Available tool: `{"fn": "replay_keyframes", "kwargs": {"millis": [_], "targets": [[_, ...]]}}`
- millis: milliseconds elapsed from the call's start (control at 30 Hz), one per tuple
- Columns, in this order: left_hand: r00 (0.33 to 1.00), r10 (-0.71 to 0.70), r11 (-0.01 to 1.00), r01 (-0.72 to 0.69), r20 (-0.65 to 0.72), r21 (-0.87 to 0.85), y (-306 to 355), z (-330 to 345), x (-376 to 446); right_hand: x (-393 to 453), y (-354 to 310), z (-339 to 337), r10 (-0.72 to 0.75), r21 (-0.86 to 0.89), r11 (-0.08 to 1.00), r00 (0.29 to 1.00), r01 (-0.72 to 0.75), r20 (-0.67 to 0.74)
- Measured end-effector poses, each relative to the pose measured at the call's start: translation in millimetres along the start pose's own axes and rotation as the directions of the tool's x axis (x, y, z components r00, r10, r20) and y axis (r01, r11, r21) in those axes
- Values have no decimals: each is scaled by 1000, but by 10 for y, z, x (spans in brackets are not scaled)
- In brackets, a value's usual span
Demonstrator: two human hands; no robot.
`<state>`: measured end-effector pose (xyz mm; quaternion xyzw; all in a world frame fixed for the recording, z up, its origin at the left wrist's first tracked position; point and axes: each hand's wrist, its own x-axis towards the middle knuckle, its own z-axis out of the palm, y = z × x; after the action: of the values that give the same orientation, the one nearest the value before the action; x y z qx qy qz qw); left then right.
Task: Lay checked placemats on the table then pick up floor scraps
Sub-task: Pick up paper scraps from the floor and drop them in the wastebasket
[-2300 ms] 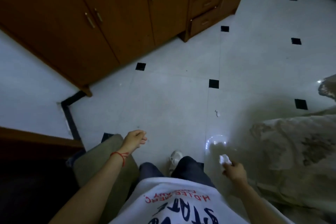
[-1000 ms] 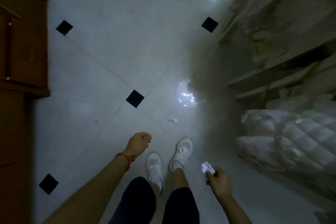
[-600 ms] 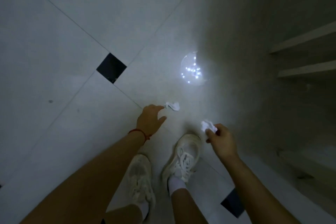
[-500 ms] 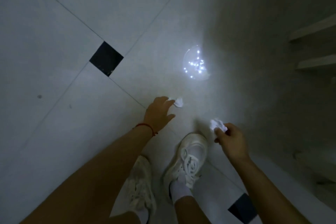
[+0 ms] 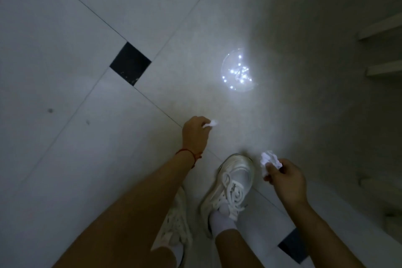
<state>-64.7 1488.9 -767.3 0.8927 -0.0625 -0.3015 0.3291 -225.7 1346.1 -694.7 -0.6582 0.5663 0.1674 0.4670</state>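
left hand (image 5: 195, 135) pinching small scrap (image 5: 211, 124) at fingertips, at floor | right hand (image 5: 287, 178) clamped on crumpled scrap (image 5: 269, 160) | risk: thin pinch, small scrap may slip back down

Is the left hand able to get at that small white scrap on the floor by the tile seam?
Yes, it seems so: the left hand is already at the small scrap, fingers curled on it, with nothing in between.

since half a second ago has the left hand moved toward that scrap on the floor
Yes. The left hand has closed in on the small paper scrap lying below the glowing light reflection and now pinches it, where before its fingers only reached beside it.
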Motion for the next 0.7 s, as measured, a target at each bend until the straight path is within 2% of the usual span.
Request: {"fn": "replay_keyframes", "kwargs": {"millis": [100, 233, 433, 567, 700], "targets": [[987, -126, 982, 110, -96, -156, 349, -534, -266, -396, -334, -132, -3, 40, 999, 1000, 3, 10], [958, -267, 896, 205, -108, -394, 1030, -1401, -656, -1089, -892, -410, -29, 100, 995, 1000, 28, 10], [952, -290, 845, 208, -95, -493, 2220, -2788, -1328, -2212, -1855, -1131, -27, 205, 978, 1000, 25, 10], [954, -272, 839, 171, -126, -517, 2906, -3579, -1687, -2770, -2472, -1692, -123, 206, 972, 992, 114, 29], [953, -252, 831, 125, -168, -541, 3386, -4147, -1947, -3078, -3016, -2209, -180, 227, 957, 984, 179, -15]]}}
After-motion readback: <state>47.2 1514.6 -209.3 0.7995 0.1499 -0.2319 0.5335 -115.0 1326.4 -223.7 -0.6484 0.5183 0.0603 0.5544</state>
